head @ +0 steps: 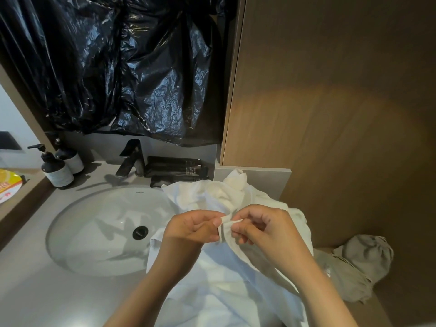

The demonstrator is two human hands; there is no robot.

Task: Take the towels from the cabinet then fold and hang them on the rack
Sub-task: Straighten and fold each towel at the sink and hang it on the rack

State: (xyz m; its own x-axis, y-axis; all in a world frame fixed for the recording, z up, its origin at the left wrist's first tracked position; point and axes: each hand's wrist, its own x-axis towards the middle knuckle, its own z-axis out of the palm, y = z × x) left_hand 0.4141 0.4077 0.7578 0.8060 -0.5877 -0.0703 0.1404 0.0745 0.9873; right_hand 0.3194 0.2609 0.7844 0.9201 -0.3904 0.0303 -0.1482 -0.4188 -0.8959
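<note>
A white towel (226, 286) hangs in front of me and spreads over the counter beside the sink. My left hand (193, 228) and my right hand (262, 228) pinch one corner of it between thumb and fingers, close together above the counter. More crumpled white towels (219, 192) lie heaped behind my hands on the counter's right end. The brown wooden cabinet (330, 90) rises at the right with its door shut. No rack is in view.
A white oval sink (99, 230) sits in the grey counter, with a black faucet (132, 159) behind it. Two pump bottles (59, 166) stand at the left, black tubes (177, 171) by the faucet. Black plastic sheeting (118, 62) covers the wall. A grey cloth (354, 267) lies at right.
</note>
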